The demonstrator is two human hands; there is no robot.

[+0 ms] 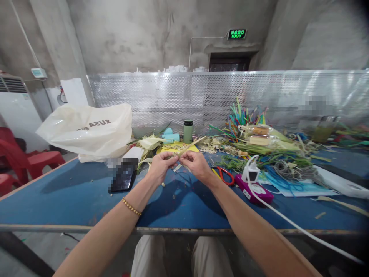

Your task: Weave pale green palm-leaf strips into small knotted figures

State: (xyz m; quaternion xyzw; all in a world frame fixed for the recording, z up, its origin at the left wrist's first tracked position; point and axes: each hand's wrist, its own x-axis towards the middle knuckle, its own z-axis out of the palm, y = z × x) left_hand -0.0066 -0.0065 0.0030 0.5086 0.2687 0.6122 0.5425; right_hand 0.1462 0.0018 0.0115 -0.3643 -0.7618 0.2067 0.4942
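Over the middle of the blue table my left hand [162, 166] and my right hand [196, 164] come together, both with fingers pinched. Between them runs a pale green strip of dried leaf or straw [196, 143], one end sticking up to the upper right. Both hands appear to grip this strip; the small part between the fingertips is hard to make out. A short pale end [178, 167] hangs below the fingers. Red-handled scissors [226, 176] lie just right of my right hand. Left of my left hand rests a black phone [125, 175].
A purple power strip [255, 191] with a white charger [251, 172] and cable stands at the right. Behind are a green bottle [188, 132], bundles of straw [253, 147] and coloured stems [245, 119]. A large white plastic bag [86, 130] occupies the left. A perforated metal panel [161, 88] closes the back.
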